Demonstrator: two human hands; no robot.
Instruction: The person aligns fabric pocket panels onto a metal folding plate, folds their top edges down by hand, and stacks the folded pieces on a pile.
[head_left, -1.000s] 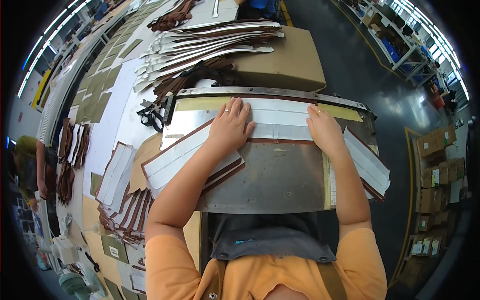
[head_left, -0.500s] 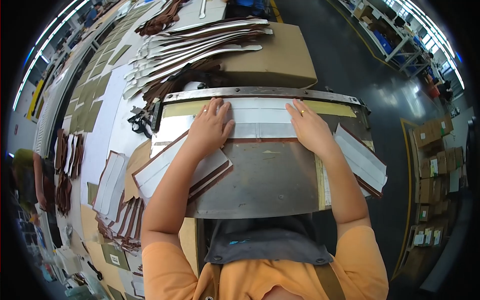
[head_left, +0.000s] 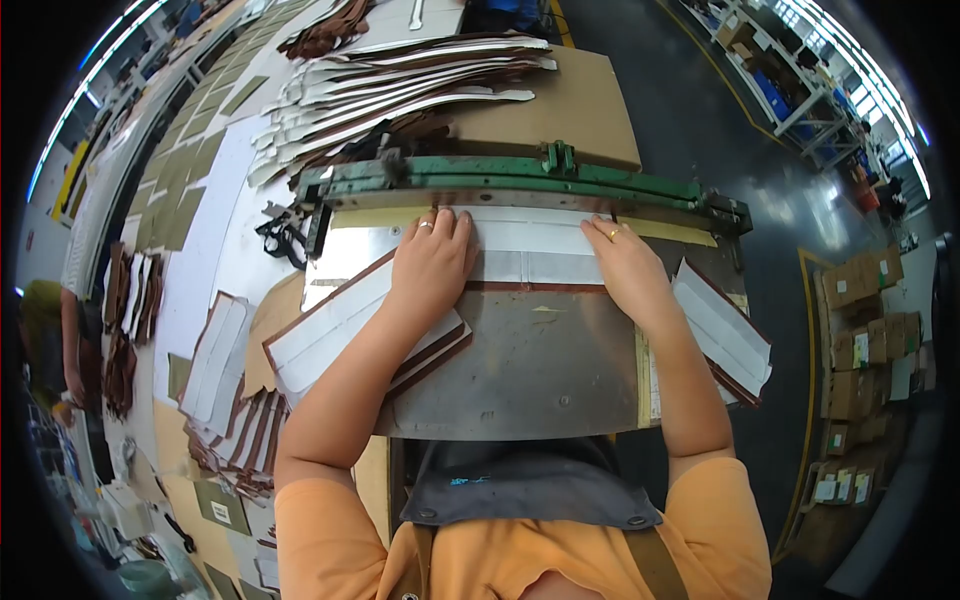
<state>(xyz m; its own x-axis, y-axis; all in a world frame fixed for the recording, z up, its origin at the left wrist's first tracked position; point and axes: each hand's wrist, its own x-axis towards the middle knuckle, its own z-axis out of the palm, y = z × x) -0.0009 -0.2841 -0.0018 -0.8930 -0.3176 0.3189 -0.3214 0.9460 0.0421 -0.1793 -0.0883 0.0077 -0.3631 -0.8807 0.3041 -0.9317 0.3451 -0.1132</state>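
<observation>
The L hand (head_left: 432, 260) is lying flat on the L part of the white panel (head_left: 530, 245), palm down & w/ fingers straight, so it is not clenching or gripping anything. The R hand (head_left: 630, 268) is resting near the R end of the same panel, also released, w/ fingers stretching to the far side. Each hand is wearing a ring.

The panel is lying crosswise on the metal plate (head_left: 510, 375), b/w the 2 hands, & its brown near edge is showing. Its far edge is reaching up to the green bar (head_left: 480, 178); whether it is going under, I cannot tell. Yellow tape (head_left: 672, 233) is running along the plate's far side, on both sides of the panel.

A pile of white-and-brown pcs (head_left: 325, 345) is lying slanted partly under the L forearm (head_left: 350, 400), overlapping the plate's L edge. Other similar pcs (head_left: 722, 320) are lying just beside the R forearm (head_left: 690, 380), sticking out past the plate's R edge.

Behind the bar, a cardboard box (head_left: 590, 110) is standing, w/ a bundle of long white-and-brown strips (head_left: 390, 85) partly covering it. On the desk (head_left: 225, 190) at L, flat green pcs (head_left: 165, 215) are lying in rows. At far L, a co-worker's arm (head_left: 72, 335) is hanging down
</observation>
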